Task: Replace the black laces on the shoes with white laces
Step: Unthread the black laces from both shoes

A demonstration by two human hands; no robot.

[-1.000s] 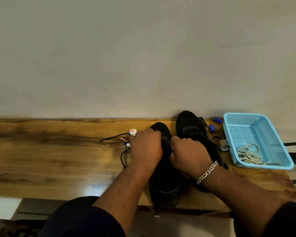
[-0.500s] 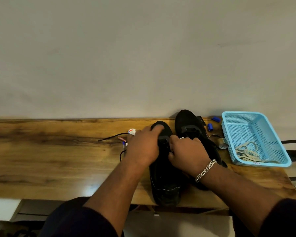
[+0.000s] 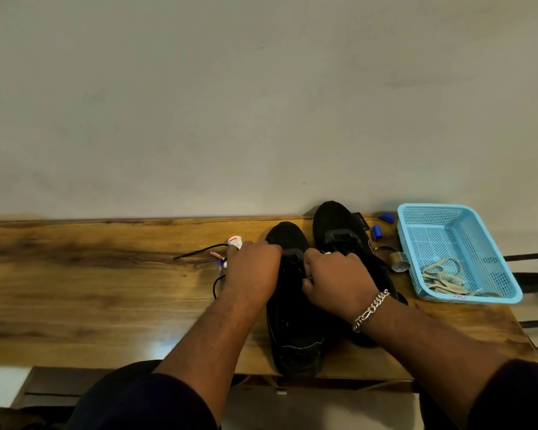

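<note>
I see two black shoes standing side by side on a wooden table, toes toward the wall. The nearer shoe (image 3: 292, 330) sits between my two hands, its heel at the table's front edge. My left hand (image 3: 251, 271) curls over the shoe's left side near the lacing, knuckles up; my right hand (image 3: 337, 282), a silver chain bracelet (image 3: 370, 310) on its wrist, curls over the right side. The two hands are close together, almost touching, fingers tucked down into the lacing area; I cannot tell exactly what the fingers pinch. A black lace (image 3: 199, 252) trails out to the left of my left hand across the wood. The second shoe (image 3: 336, 225) stands just behind and to the right. The white laces (image 3: 444, 279) lie coiled in a light blue perforated basket (image 3: 416, 212) at the table's right end. Between basket and shoes sit a roll of tape (image 3: 396, 260) and two small blue caps (image 3: 377, 232). The table (image 3: 90, 290) is glossy brown wood, set against a plain pale wall (image 3: 261, 103).
</note>
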